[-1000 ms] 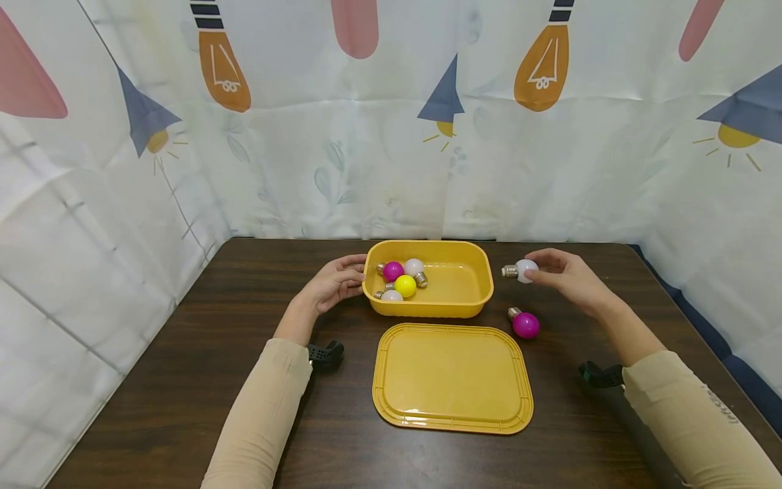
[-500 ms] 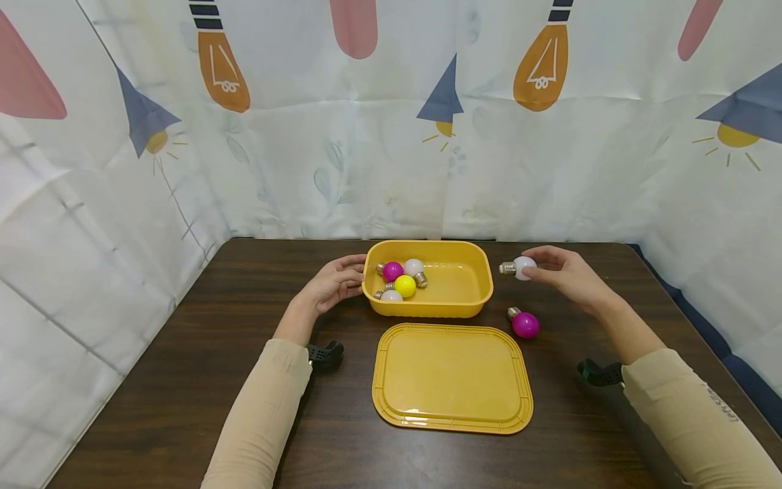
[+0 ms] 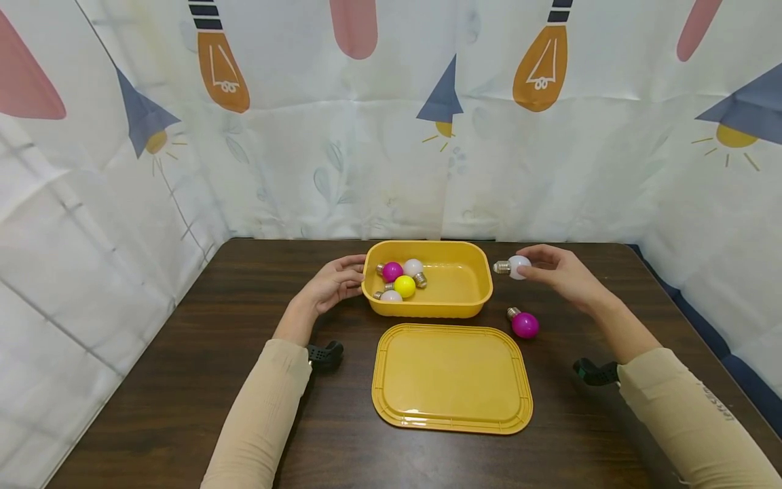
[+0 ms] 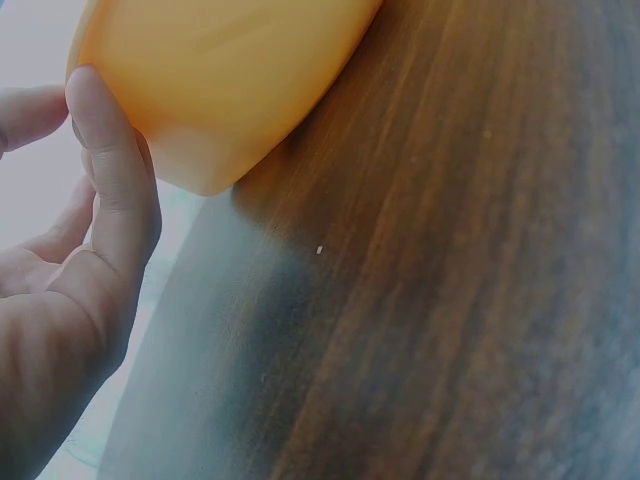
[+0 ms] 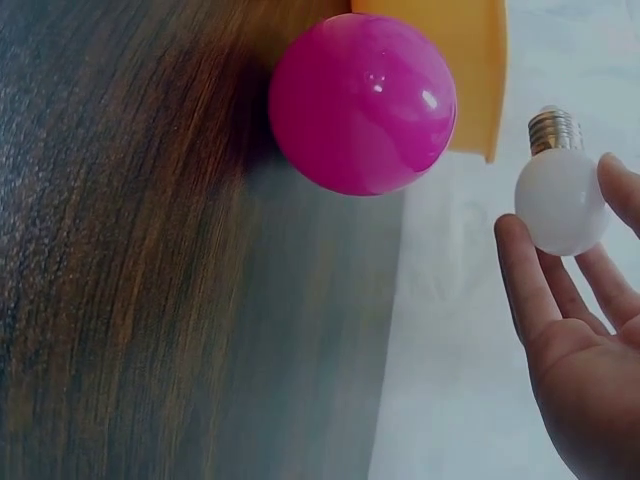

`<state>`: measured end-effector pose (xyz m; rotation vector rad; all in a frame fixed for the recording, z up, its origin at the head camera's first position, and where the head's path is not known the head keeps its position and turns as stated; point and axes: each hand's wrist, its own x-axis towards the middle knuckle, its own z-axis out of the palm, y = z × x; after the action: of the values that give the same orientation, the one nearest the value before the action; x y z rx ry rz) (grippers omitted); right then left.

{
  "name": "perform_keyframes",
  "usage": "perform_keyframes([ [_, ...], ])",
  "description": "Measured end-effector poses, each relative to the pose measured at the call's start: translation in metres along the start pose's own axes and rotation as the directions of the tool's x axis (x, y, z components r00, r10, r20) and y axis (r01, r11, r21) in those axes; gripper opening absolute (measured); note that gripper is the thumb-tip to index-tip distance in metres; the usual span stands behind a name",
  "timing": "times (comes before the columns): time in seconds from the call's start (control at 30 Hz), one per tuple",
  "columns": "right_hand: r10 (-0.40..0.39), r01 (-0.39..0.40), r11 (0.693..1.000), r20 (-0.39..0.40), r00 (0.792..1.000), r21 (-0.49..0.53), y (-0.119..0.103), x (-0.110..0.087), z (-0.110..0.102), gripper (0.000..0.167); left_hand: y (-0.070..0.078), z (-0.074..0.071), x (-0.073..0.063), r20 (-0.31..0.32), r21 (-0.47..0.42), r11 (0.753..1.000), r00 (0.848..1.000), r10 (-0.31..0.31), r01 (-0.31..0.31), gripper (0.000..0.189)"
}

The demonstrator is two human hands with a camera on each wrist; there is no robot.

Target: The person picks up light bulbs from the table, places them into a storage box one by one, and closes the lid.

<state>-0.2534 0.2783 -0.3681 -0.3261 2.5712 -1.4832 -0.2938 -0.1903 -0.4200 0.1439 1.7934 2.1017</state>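
A white light bulb with its metal screw base pointing left is pinched in my right hand, just right of the yellow box. Thumb and fingers grip the round white bulb in the right wrist view. My left hand touches the left end of the box, its relaxed fingers right at the rim; the thumb lies against the outer wall. Inside the box, at the left, are a magenta bulb, a yellow bulb and two white bulbs.
One magenta bulb lies on the dark wood table below my right hand. A flat yellow lid is in front of the box. Behind the table hangs a white printed curtain.
My right hand has moved slightly left with the white light bulb, toward the box. The left hand, the box and the other bulbs stay in place.
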Motion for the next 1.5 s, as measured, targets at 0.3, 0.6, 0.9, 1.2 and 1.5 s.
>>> perform_keyframes([
  [0.3,0.008,-0.008,1.0,-0.003,1.0,-0.011,-0.003,0.001,0.001,0.055,0.0,0.0,-0.001,-0.002,-0.003,1.0,1.0,0.0,0.0,0.058],
  [0.6,-0.004,0.004,1.0,0.009,1.0,-0.021,-0.007,0.001,0.003,0.056,0.0,0.0,0.0,0.006,-0.004,1.0,1.0,0.005,-0.005,0.058],
  [0.9,-0.02,0.02,1.0,0.023,1.0,-0.011,-0.009,0.004,0.006,0.055,0.0,0.001,0.001,-0.002,-0.002,1.0,1.0,0.001,-0.001,0.057],
  [1.2,-0.03,0.029,0.999,0.027,0.999,0.016,-0.011,0.006,0.008,0.053,0.0,0.0,0.001,-0.001,-0.006,1.0,1.0,0.005,-0.005,0.058],
  [1.5,-0.044,0.042,0.998,0.042,0.998,0.04,-0.015,0.013,0.015,0.052,-0.002,-0.002,0.002,0.001,-0.009,1.0,1.0,0.008,-0.008,0.057],
])
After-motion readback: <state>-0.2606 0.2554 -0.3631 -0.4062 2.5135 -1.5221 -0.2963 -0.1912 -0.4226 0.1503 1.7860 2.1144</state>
